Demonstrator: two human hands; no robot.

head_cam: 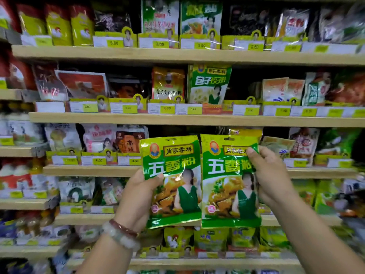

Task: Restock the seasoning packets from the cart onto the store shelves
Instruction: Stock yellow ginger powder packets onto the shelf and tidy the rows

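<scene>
Grip: left hand [138, 196] pinches green packet [173, 180] | right hand [270, 175] pinches second packet [227, 180] (side by side)

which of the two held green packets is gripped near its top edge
The right packet: the right hand pinches its upper right corner. The left hand holds the left packet lower, along its left side.

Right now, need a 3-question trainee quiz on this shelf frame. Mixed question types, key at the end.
1. True or false: the left hand and the right hand each hold one green packet.
2. Which hand's wrist wears the bead bracelets? A) left B) right C) both
3. Fill in: the left packet and the right packet carry the ____ front design.

Key: 1 true; 2 A; 3 same
</scene>
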